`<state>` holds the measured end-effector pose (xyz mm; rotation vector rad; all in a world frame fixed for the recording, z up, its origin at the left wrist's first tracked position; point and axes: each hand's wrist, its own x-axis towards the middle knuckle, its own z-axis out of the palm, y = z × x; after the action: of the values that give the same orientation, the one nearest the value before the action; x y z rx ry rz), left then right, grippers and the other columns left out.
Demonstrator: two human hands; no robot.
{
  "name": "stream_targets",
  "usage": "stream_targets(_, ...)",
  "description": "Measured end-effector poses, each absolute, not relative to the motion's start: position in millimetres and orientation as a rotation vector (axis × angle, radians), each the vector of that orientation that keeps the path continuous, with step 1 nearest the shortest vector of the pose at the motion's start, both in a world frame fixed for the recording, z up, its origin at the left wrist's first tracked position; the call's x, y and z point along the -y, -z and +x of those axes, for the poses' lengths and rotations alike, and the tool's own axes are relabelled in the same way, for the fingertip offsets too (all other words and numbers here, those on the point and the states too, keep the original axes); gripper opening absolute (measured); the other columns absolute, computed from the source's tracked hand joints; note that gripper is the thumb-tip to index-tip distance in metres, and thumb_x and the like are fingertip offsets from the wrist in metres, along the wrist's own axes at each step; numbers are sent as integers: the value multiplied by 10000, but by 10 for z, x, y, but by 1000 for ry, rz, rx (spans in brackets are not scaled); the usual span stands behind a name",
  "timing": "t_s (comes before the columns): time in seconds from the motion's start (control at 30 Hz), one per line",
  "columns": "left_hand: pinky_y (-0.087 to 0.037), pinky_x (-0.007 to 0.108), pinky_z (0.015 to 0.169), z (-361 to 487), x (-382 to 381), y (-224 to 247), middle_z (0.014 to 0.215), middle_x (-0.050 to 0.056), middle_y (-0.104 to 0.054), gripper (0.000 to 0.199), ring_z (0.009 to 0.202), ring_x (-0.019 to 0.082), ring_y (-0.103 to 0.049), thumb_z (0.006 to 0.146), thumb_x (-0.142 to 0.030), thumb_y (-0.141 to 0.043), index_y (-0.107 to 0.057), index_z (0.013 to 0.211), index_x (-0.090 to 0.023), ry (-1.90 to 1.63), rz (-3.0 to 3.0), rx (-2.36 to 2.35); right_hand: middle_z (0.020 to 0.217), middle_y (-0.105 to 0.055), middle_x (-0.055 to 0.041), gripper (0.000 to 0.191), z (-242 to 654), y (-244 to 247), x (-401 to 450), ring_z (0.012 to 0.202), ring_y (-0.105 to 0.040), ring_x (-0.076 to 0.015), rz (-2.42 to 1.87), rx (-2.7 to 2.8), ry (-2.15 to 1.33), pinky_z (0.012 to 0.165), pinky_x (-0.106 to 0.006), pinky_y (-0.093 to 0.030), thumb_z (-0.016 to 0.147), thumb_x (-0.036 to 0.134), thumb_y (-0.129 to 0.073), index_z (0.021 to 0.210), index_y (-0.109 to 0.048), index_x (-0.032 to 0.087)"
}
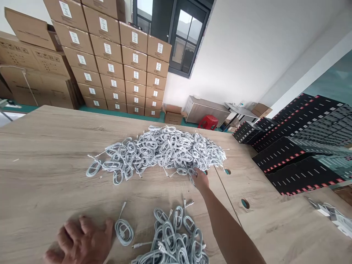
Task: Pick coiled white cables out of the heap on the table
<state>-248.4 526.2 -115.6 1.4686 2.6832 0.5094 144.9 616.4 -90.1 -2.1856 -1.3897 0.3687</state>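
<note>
A long heap of coiled white-grey cables [170, 148] lies across the wooden table [55, 146]. At its near right edge, my right hand [201, 179] has its fingers closed around a coiled cable [192, 176]. My left hand [84, 240] rests on the tabletop at the lower left, fingers spread, holding nothing. Just right of it sits a single coiled cable [124, 232] with one plug end pointing away. A smaller pile of coiled cables [176, 238] lies close to me at the bottom centre, between my two arms.
Black stacked boxes [297, 157] stand on the table's right side. Round holes [245, 203] and a seam run near my right arm. White items [335, 216] lie at the far right. Beyond the table are stacked cartons [107, 47], a cabinet [206, 110] and a red stool [208, 122].
</note>
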Motion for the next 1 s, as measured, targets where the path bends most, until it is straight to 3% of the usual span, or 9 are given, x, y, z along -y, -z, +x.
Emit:
stream_targets(0.13,-150,640,1201,-2502,-5271,1231,1549,291,-404,868,1516,367,-222,851,-608,-200,-447,1476,-58,-583,1515,-2765,1059,-701,-69,184,1403,810,-6164,912,-658,-208,-2160,1313,-267,788,-294,-486,848,236,-589,960,-736,228)
stream_targets(0.2,-146,650,1202,-2501,-5268,1228,1563,289,-392,888,1514,371,-219,864,-626,-167,-445,1478,-49,-576,1511,-2756,1031,-707,-79,154,1452,784,-5993,871,-669,-213,-2078,1233,-322,776,-307,-507,810,265,-604,899,-717,209)
stream_targets(0.37,-134,655,1213,-2470,-5250,1117,1586,278,-366,951,1518,373,-197,861,-651,-79,-446,1476,-26,-539,1477,-2717,726,-693,-16,304,1528,645,-5258,552,-603,-170,-1859,1174,-1032,507,-269,-423,812,465,-634,942,-709,201)
stream_targets(0.47,-148,656,1207,-2464,-5246,1097,1577,288,-377,942,1513,378,-208,853,-642,-108,-456,1467,-18,-570,1479,-2720,887,-755,-47,401,1415,598,-5095,681,-677,-199,-1732,1465,-1383,549,-271,-473,784,510,-710,1054,-745,216)
stream_targets(0.57,-173,664,1192,-2477,-5252,1120,1550,308,-407,910,1504,393,-238,841,-620,-174,-476,1451,-16,-615,1501,-2732,1249,-707,-116,493,1294,651,-5448,1024,-690,-273,-1910,1540,-899,817,-363,-547,800,419,-710,1254,-694,227)
stream_targets(0.67,-173,666,1198,-2500,-5258,1148,1557,305,-407,895,1517,395,-238,846,-617,-204,-477,1460,-26,-598,1493,-2719,1409,-606,-164,598,1309,780,-5980,1282,-570,-340,-2191,1360,-347,998,-442,-481,815,281,-656,1405,-582,216)
stream_targets(0.8,-148,680,1210,-2527,-5251,1198,1592,320,-360,901,1535,407,-209,880,-621,-198,-456,1475,4,-607,1497,-2698,1328,-642,-166,566,1455,971,-6237,1247,-578,-340,-2269,1320,-195,988,-452,-469,881,215,-522,1446,-540,204)
stream_targets(0.9,-151,689,1215,-2542,-5240,1233,1604,324,-348,909,1549,410,-190,886,-637,-193,-458,1473,4,-602,1511,-2697,1251,-659,-153,470,1451,1062,-6178,1215,-585,-319,-2162,1464,-139,1018,-436,-456,905,189,-451,1334,-642,198)
stream_targets(1.0,-167,699,1212,-2552,-5229,1232,1612,318,-340,933,1553,416,-189,883,-668,-176,-438,1492,-12,-579,1499,-2678,1247,-660,-123,413,1283,1127,-6175,1202,-589,-294,-1965,1695,-227,1037,-415,-469,852,154,-503,1202,-713,218)
